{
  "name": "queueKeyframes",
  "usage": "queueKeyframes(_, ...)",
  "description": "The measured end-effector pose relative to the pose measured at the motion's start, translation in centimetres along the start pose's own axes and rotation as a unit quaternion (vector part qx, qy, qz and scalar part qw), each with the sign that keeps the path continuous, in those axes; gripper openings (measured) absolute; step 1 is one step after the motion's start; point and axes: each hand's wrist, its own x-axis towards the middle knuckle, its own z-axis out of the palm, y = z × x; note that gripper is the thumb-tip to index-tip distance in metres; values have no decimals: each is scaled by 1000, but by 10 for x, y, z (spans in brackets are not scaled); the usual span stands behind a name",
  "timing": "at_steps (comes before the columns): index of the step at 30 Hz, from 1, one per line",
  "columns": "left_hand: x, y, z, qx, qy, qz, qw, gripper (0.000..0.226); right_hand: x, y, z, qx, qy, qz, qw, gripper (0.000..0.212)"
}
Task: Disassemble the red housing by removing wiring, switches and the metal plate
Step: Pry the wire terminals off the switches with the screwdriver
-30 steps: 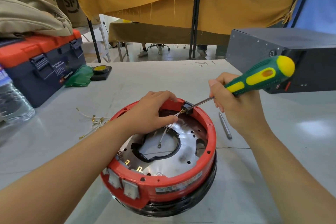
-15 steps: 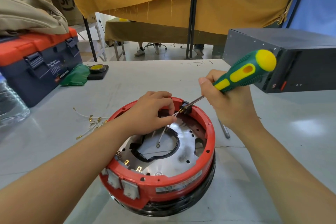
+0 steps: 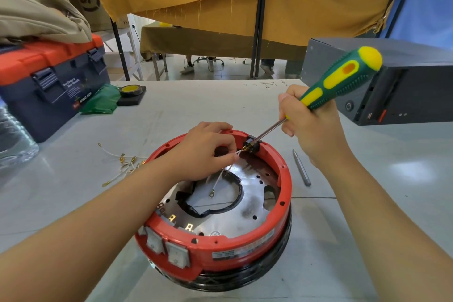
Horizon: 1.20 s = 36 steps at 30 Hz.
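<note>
The round red housing (image 3: 245, 250) sits on the grey table, open side up, with a shiny metal plate (image 3: 247, 211) inside and two white rocker switches (image 3: 166, 249) on its near wall. My left hand (image 3: 208, 152) pinches a white wire (image 3: 219, 178) that runs from a black terminal block (image 3: 253, 146) on the far rim. My right hand (image 3: 311, 127) grips a green-and-yellow screwdriver (image 3: 340, 81); its tip rests on the terminal block.
Loose white wires with brass terminals (image 3: 122, 162) lie left of the housing. A metal bit (image 3: 302, 168) lies to its right. A blue-and-orange toolbox (image 3: 51, 86), a tape roll (image 3: 131, 91) and a water bottle (image 3: 12, 140) stand left; a dark grey box (image 3: 404, 81) stands right.
The view has shifted slightly. My right hand and the screwdriver stay at the terminal block, and my left hand keeps pinching the white wire.
</note>
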Motion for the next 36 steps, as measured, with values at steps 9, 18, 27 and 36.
queueKeyframes(9,0,2,0,3,-8,-3,1000,15,6,12,-8,100,58,67,991,22)
queueKeyframes(18,0,1,1,3,-2,-4,1000,14,-2,33,-3,135,51,118,983,23)
queueKeyframes(27,1,1,1,3,-3,-6,1000,15,-1,25,-17,171,87,50,980,25)
queueKeyframes(36,0,1,1,-1,0,-7,1000,15,-10,18,-9,44,34,-25,998,30)
